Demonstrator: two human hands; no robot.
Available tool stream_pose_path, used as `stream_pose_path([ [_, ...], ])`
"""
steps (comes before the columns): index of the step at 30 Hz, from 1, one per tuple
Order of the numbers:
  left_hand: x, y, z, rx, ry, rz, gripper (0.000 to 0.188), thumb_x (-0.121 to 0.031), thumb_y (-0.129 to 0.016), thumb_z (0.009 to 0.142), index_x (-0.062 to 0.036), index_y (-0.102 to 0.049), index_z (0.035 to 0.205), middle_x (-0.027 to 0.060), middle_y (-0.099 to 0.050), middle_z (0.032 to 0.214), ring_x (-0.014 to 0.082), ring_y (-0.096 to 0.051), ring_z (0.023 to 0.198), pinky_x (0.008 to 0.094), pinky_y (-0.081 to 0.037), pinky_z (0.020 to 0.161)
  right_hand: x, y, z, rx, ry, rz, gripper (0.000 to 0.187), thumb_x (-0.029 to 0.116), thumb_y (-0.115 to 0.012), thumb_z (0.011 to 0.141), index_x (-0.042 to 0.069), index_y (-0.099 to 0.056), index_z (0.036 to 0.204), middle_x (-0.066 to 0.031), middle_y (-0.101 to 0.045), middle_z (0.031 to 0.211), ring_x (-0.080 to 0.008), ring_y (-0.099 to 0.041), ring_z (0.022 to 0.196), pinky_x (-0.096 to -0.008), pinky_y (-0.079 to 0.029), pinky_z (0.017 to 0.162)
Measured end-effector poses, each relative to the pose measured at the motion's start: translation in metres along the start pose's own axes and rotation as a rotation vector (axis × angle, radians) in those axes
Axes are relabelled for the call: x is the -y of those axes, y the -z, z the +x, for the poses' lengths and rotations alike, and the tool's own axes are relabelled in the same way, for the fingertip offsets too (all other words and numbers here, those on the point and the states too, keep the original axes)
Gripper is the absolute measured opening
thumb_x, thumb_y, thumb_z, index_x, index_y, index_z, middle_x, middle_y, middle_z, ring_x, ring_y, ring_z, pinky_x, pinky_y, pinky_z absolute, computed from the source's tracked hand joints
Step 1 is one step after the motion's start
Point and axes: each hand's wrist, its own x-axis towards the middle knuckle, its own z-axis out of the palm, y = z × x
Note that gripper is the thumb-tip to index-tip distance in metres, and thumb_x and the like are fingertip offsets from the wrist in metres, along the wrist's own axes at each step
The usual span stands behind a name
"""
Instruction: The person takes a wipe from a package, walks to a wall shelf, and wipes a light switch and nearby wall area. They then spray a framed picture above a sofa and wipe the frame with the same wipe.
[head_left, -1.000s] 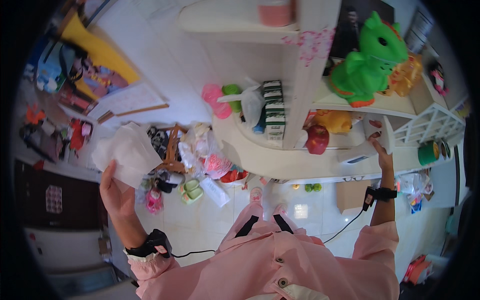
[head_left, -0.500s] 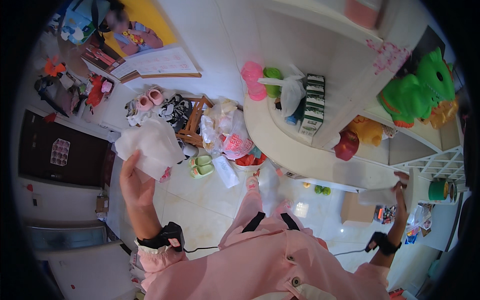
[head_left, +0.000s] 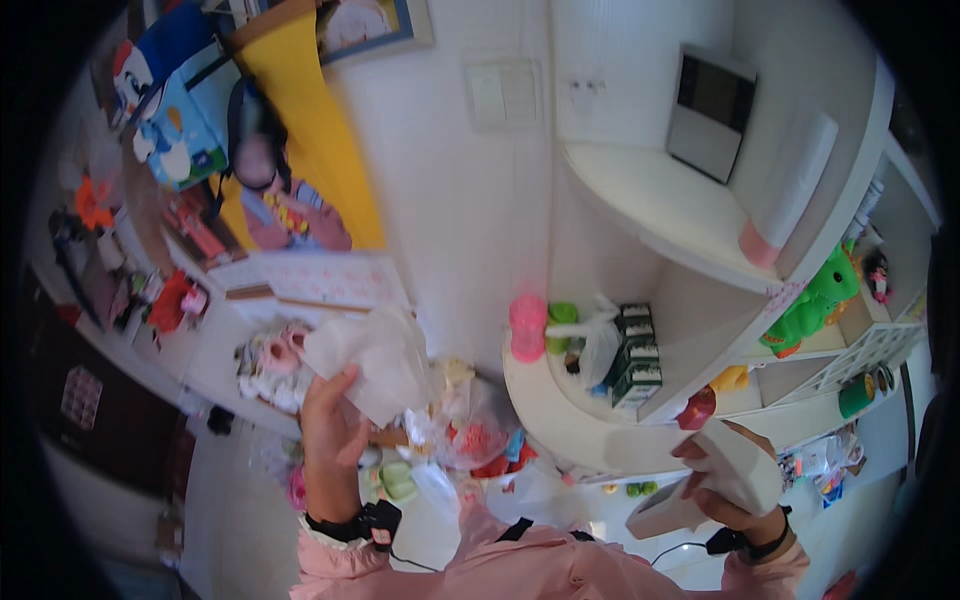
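Note:
My left hand [head_left: 334, 420] is raised at the left, thumb and fingers closed on a thin white sheet [head_left: 382, 362] that looks like a tissue or wipe. The sheet hangs in the air before the shoes and bags by the wall. My right hand [head_left: 728, 508] is at the lower right, its fingers wrapped round a smooth white object [head_left: 742, 466] with a flat piece sticking out toward the lower left. Blur hides its exact kind. It is near the edge of the curved white shelf, below a red apple-shaped object [head_left: 696, 408].
The curved lower shelf [head_left: 540, 420] holds a pink bottle [head_left: 528, 328], a green cup [head_left: 562, 328], a white plastic bag [head_left: 600, 345] and dark green boxes [head_left: 636, 360]. Above, a rounded shelf [head_left: 630, 195] bears a grey device [head_left: 712, 115]. Bagged items [head_left: 470, 425] and green slippers [head_left: 394, 480] lie lower left.
My view has tipped up, showing more wall and the upper shelf. The left hand has moved right with the sheet; the right hand has come inward and lower with the white object.

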Motion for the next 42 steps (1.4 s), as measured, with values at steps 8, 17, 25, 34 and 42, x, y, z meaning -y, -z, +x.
stream_pose_path([
  [8, -0.033, 0.04, 0.072, 0.16, 0.091, -0.058, 0.048, -0.001, -0.049, 0.082, 0.0031, -0.035, 0.128, 0.0166, -0.046, 0.125, 0.0295, -0.046, 0.116, 0.0427, -0.036, 0.098, 0.054, -0.115, 0.151, -0.297, 0.11, 0.152, 0.036, 0.006, -0.067, 0.067, -0.001, -0.057, 0.101, -0.0091, -0.06, 0.087, -0.0166, -0.058, 0.07, -0.026, -0.046, 0.066],
  [17, -0.032, 0.073, 0.107, 0.225, 0.267, -0.118, 0.046, 0.002, -0.046, 0.083, 0.0038, -0.035, 0.127, 0.0182, -0.045, 0.126, 0.0315, -0.044, 0.117, 0.0456, -0.034, 0.1, 0.058, -0.134, 0.27, -0.687, 0.193, 0.139, 0.019, 0.009, -0.065, 0.07, -0.002, -0.058, 0.083, -0.0093, -0.06, 0.066, -0.0143, -0.06, 0.059, -0.0265, -0.047, 0.057],
  [25, -0.037, 0.091, 0.113, 0.213, 0.276, -0.135, 0.044, 0.004, -0.045, 0.082, 0.0039, -0.036, 0.126, 0.0186, -0.047, 0.124, 0.0322, -0.046, 0.116, 0.0466, -0.037, 0.098, 0.053, -0.116, 0.3, -0.817, 0.175, 0.029, 0.015, 0.01, -0.062, 0.072, -0.003, -0.056, 0.071, -0.008, -0.058, 0.057, -0.0136, -0.059, 0.05, -0.0263, -0.045, 0.048],
  [34, -0.027, 0.091, 0.12, 0.246, 0.29, -0.171, 0.044, 0.004, -0.045, 0.082, 0.004, -0.036, 0.126, 0.0185, -0.047, 0.123, 0.0325, -0.047, 0.115, 0.0466, -0.037, 0.098, 0.05, -0.12, 0.298, -0.776, 0.155, 0.029, 0.014, 0.01, -0.062, 0.071, -0.003, -0.056, 0.068, -0.0078, -0.057, 0.055, -0.014, -0.057, 0.049, -0.0272, -0.045, 0.049],
  [42, -0.021, 0.085, 0.12, 0.244, 0.309, -0.18, 0.047, 0.004, -0.045, 0.082, 0.0031, -0.035, 0.127, 0.0184, -0.047, 0.124, 0.0327, -0.045, 0.116, 0.0474, -0.035, 0.099, 0.039, -0.124, 0.305, -0.826, 0.187, -0.1, 0.018, 0.011, -0.064, 0.067, -0.003, -0.053, 0.068, -0.0149, -0.056, 0.06, -0.0249, -0.055, 0.053, -0.0338, -0.044, 0.053],
])
